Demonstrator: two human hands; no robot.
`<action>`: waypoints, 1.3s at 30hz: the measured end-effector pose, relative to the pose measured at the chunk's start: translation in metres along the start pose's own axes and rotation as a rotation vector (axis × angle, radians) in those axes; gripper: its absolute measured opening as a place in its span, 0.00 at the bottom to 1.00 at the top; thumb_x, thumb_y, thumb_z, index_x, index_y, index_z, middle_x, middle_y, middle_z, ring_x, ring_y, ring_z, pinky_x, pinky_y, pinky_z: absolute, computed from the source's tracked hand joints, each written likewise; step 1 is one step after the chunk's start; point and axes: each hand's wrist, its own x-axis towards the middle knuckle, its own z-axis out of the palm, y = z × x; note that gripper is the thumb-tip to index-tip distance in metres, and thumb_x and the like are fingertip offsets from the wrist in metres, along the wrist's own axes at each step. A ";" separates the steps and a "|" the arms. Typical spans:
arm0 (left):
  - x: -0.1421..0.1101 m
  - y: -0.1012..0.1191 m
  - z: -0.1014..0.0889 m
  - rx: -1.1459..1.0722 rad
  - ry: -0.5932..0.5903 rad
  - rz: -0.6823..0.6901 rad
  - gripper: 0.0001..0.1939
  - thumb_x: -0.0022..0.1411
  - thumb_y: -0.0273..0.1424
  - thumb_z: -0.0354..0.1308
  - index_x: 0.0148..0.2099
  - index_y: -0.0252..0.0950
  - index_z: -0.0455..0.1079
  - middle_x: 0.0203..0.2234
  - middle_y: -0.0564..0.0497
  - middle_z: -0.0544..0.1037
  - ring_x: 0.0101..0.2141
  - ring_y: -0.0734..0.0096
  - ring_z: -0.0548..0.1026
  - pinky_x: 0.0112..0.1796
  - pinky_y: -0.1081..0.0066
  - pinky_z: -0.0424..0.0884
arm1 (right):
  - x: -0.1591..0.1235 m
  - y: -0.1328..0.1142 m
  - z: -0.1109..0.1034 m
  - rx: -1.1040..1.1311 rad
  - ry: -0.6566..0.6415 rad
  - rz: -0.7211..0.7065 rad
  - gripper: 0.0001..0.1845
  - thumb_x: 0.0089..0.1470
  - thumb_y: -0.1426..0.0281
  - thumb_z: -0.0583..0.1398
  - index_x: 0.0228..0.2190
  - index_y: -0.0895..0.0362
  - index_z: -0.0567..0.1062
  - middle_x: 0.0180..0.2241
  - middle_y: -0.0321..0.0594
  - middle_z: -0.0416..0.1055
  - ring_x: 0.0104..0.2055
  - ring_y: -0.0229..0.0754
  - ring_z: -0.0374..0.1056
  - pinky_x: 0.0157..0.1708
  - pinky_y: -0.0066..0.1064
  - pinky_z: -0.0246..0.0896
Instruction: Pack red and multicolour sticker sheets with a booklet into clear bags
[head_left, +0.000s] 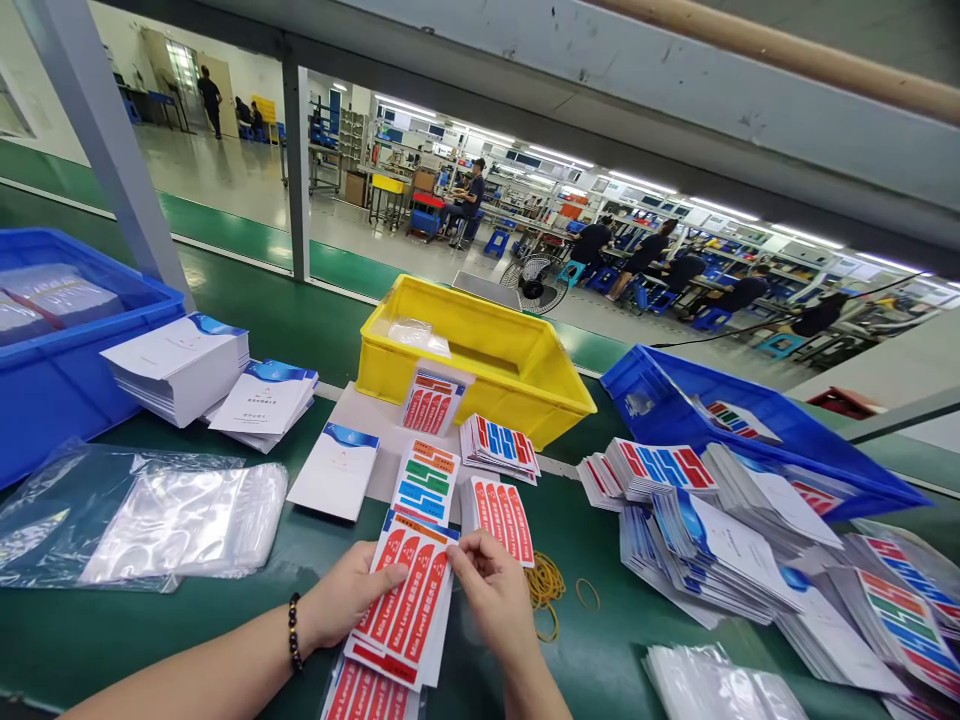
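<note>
My left hand grips a small stack of red "Min Level / Max Level" sticker sheets, thumb on top, with white sheets showing beneath. At the stack's upper right corner, the thumb and fingers of my right hand are pinched together on the edge. Under the stack, more red stickers lie in a clear bag. Just beyond are a sheet of green and blue stickers, a pile of red sticker sheets and a white booklet with a blue top. Yellow rubber bands lie right of my right hand.
A yellow bin stands ahead, between blue bins at left and right. Clear plastic bags and booklet stacks lie left; booklets and sticker piles crowd the right. A metal post rises behind.
</note>
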 end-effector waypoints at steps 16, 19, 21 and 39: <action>-0.005 0.014 -0.004 0.576 -0.069 0.098 0.17 0.56 0.41 0.55 0.38 0.32 0.72 0.31 0.48 0.76 0.30 0.67 0.72 0.31 0.73 0.66 | 0.005 0.001 -0.005 0.532 -0.044 0.146 0.14 0.42 0.62 0.66 0.27 0.57 0.69 0.24 0.36 0.72 0.27 0.39 0.68 0.30 0.31 0.63; -0.006 0.023 -0.006 0.999 -0.056 0.187 0.07 0.54 0.31 0.55 0.32 0.34 0.74 0.27 0.51 0.74 0.28 0.70 0.69 0.29 0.75 0.63 | 0.014 -0.003 -0.020 0.644 0.272 0.090 0.15 0.42 0.62 0.66 0.28 0.56 0.68 0.25 0.34 0.72 0.24 0.38 0.68 0.26 0.30 0.64; -0.006 0.025 -0.007 1.185 -0.109 0.245 0.08 0.54 0.25 0.53 0.30 0.36 0.74 0.26 0.51 0.72 0.29 0.70 0.69 0.31 0.75 0.63 | 0.016 -0.005 -0.021 0.696 0.374 0.074 0.16 0.41 0.62 0.66 0.27 0.56 0.67 0.25 0.34 0.73 0.22 0.37 0.68 0.24 0.29 0.64; -0.003 0.017 -0.006 0.779 0.035 0.370 0.10 0.55 0.34 0.56 0.26 0.34 0.70 0.34 0.49 0.65 0.37 0.67 0.66 0.40 0.69 0.64 | 0.002 -0.003 0.003 0.453 -0.128 0.088 0.21 0.49 0.62 0.61 0.44 0.53 0.66 0.29 0.36 0.73 0.29 0.41 0.70 0.31 0.32 0.64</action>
